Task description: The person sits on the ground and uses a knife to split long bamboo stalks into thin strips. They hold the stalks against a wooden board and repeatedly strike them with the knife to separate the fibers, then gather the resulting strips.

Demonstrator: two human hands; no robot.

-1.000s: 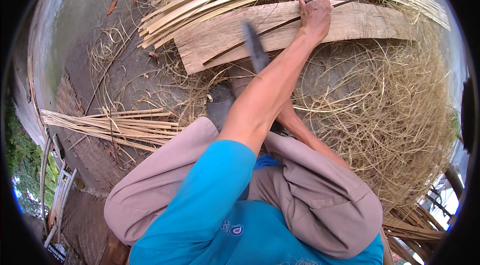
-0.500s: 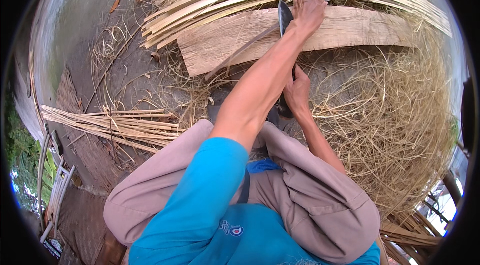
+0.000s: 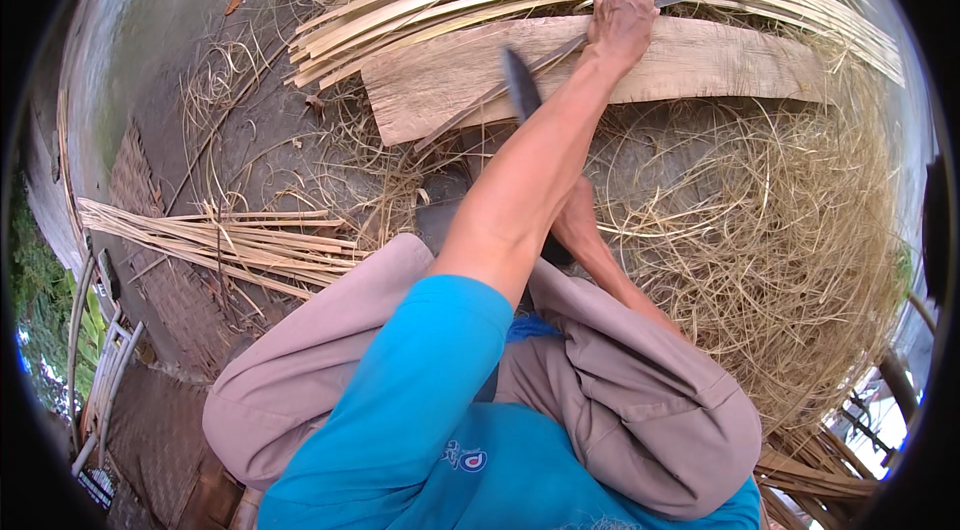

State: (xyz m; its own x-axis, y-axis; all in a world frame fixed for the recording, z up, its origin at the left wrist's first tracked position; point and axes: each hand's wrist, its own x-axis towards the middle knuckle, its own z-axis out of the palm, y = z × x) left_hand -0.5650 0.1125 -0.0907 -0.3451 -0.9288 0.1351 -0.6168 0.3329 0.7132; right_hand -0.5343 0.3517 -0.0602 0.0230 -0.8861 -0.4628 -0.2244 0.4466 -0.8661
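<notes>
Dark strip [image 3: 560,54] runs slantwise over a wide wooden plank [image 3: 730,60], clamped partway along in the left hand [image 3: 622,28], whose fingers fold around it near the plank's far edge. On one side its end pokes just past the plank's near edge; on the other it reaches out over pale split strips [image 3: 450,15]. The right hand [image 3: 574,213], largely hidden behind the left forearm [image 3: 530,195], is clasped on a knife [image 3: 519,82]; the finger positions cannot be made out. The knife's dark blade, blurred, shows on the other side of that forearm, tip up by the dark strip; whether the two touch is unclear.

Beyond the plank, the pale strips lie side by side in a long bundle. To the right spreads a big tangle of thin shavings [image 3: 780,250]. Off to the left, a smaller bundle of sticks [image 3: 220,245] rests near the knee of the beige trousers [image 3: 640,390].
</notes>
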